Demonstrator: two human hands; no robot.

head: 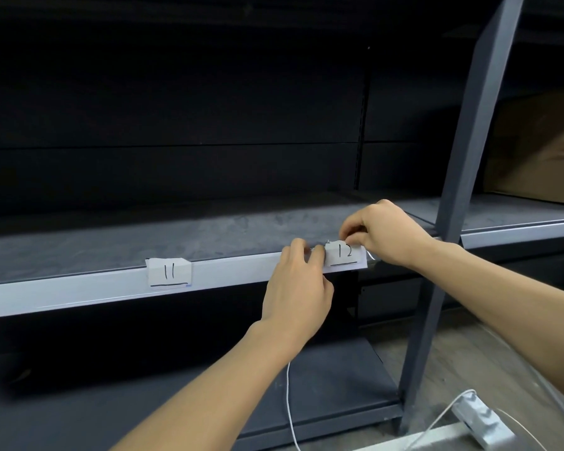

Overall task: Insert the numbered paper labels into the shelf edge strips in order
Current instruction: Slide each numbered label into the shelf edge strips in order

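Your right hand (385, 232) pinches the top right corner of the paper label marked 12 (344, 253), likely to work it down into the shelf edge strip (79, 294). Your left hand (298, 281) curls its fingers over the strip's top lip, touching the label's left edge, probably to steady it there. The label marked 11 (169, 273) already sits in the strip, well left of your left fingers.

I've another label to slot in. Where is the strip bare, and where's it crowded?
Bare strip runs left of label 11 to the picture's edge, and again between 11 and the left hand. The shelf top behind is bare too. Crowded: around label 12, where both hands meet, with the post just right of the right hand.
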